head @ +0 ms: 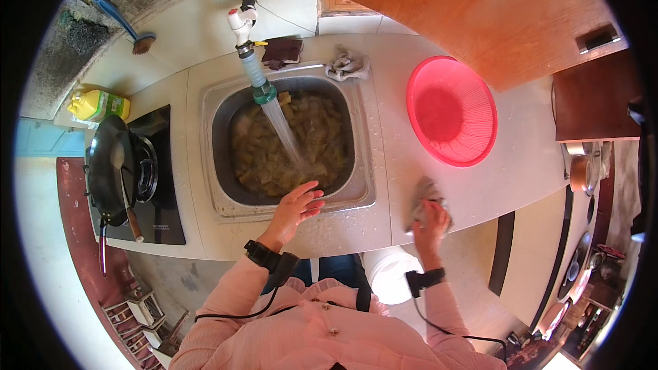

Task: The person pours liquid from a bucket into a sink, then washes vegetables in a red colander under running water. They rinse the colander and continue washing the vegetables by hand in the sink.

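Observation:
My right hand (432, 221) grips a grey cloth (427, 196) on the countertop, near its front edge and right of the sink. Over the front rim of the stainless steel sink (362, 185) hovers my left hand (295, 208), fingers apart and holding nothing. Water runs from a white tap (241, 25) through a green-ended hose nozzle (263, 91) into the basin. Many pale, cut food pieces (308, 128) lie in the water there; their kind is hard to tell. A pink plastic colander (452, 113) stands beyond my right hand.
A wok (110, 169) with a wooden-handled spatula (131, 216) sits on the gas hob (167, 226) at left, near a yellow bottle (100, 105). Behind the sink lie a crumpled rag (347, 64) and a dark cloth (282, 52). An orange wooden cabinet door (478, 10) overhangs the right side. A white bucket (393, 275) stands below the counter.

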Motion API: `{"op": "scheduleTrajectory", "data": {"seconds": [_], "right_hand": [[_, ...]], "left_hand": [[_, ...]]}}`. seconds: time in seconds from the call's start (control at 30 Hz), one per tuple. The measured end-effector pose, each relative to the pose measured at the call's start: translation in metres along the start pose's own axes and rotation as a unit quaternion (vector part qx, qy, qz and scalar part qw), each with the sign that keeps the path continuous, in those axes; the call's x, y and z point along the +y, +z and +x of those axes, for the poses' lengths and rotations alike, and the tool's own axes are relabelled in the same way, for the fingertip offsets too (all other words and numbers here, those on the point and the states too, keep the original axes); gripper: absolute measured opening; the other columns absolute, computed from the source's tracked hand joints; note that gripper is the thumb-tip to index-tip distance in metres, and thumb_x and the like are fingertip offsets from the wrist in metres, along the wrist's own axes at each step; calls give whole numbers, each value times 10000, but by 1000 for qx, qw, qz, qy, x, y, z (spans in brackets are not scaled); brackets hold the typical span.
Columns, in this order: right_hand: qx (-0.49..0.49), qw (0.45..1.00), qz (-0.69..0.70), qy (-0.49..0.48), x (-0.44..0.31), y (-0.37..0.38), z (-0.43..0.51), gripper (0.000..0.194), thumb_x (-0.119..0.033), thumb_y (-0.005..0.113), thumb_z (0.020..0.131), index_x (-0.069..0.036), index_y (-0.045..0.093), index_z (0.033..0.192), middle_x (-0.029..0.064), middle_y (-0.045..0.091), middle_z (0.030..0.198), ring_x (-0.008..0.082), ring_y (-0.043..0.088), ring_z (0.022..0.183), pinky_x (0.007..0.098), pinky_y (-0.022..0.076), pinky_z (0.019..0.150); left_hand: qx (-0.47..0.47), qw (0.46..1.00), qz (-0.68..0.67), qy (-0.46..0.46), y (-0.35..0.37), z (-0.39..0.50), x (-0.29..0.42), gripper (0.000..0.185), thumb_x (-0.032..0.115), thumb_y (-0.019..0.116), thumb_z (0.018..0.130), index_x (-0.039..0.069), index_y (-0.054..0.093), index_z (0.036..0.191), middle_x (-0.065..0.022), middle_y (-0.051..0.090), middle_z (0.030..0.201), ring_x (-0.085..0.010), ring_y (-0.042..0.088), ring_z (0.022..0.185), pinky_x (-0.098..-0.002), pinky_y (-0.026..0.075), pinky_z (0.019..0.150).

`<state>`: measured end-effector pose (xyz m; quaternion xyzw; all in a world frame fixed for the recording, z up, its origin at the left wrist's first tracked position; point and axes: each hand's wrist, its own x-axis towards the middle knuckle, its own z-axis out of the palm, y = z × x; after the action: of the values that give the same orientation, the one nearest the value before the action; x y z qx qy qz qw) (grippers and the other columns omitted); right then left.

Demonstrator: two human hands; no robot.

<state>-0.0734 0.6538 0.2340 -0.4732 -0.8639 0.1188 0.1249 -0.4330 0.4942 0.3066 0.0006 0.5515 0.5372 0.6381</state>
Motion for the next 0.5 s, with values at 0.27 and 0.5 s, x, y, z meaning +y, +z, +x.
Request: {"op": "scheduleTrajectory", "data": {"seconds": [0.27,0.5], "right_hand": [[-10,983,164,-88,-109,47,146,615,-70,609,797,-12,477,1395,199,403,1470,407,356,1362,487,271,1152],[-44,976,160,-139,-126,68,228,567,-164,668,861,-60,509,1395,179,425,1484,358,392,1366,437,306,1146]], "left_hand": [[-69,996,31,56,29,25,3,570,335,525,1031,90,361,1518,-100,460,1490,-231,499,1311,-371,383,1092],[-74,992,47,87,26,36,-5,613,362,527,1025,97,322,1539,-109,404,1537,-227,448,1364,-377,341,1128]]}}
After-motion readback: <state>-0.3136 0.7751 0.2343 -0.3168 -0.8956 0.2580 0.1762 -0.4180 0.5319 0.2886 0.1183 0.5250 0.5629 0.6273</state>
